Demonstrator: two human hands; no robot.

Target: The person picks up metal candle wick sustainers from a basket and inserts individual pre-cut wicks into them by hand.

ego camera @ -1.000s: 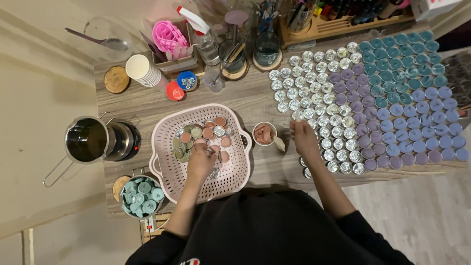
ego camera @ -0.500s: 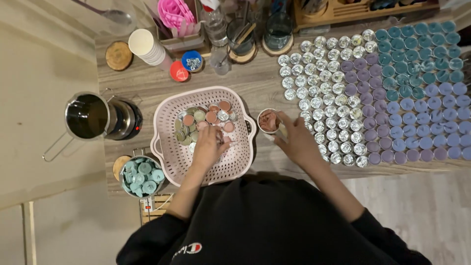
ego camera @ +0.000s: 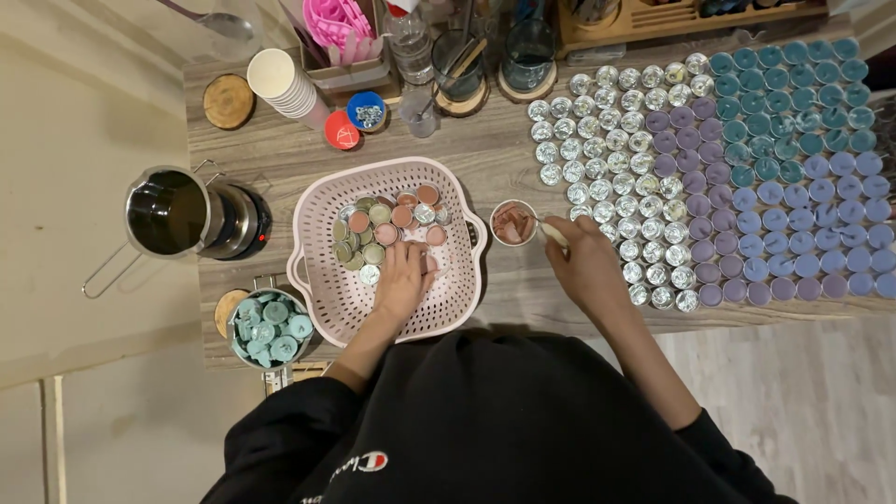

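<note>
The left hand (ego camera: 403, 280) is laid palm down inside the pink perforated basket (ego camera: 322, 280) at the centre of the frame, fingers curled over a brownish tealight (ego camera: 427, 264) at its right edge; whether that piece is actually gripped cannot be told, since the fingertips are hidden. Directly above the hand, toward the top of the frame, a heap of used tealights (ego camera: 385, 227) in pink, olive and bare metal is touched or nearly touched by the fingertips. The right hand (ego camera: 588, 266) is seen right of centre, closed around a thin pale stick (ego camera: 553, 233) whose long axis runs up and left toward a small round cup of reddish-brown wax pieces (ego camera: 513, 224). That cup stands on the wooden table (ego camera: 495, 149) just outside the basket's right rim, between the two hands, up and left of the right hand and up and right of the left; the right hand is the nearer, its stick tip almost at the cup's edge. Further out, rows of empty metal tealight cups (ego camera: 607, 140), then purple and teal filled ones (ego camera: 793, 121), are spread over the right of the frame. A pot of teal wax discs (ego camera: 271, 327) sits at lower left, a dark metal pitcher (ego camera: 168, 213) at left.
</note>
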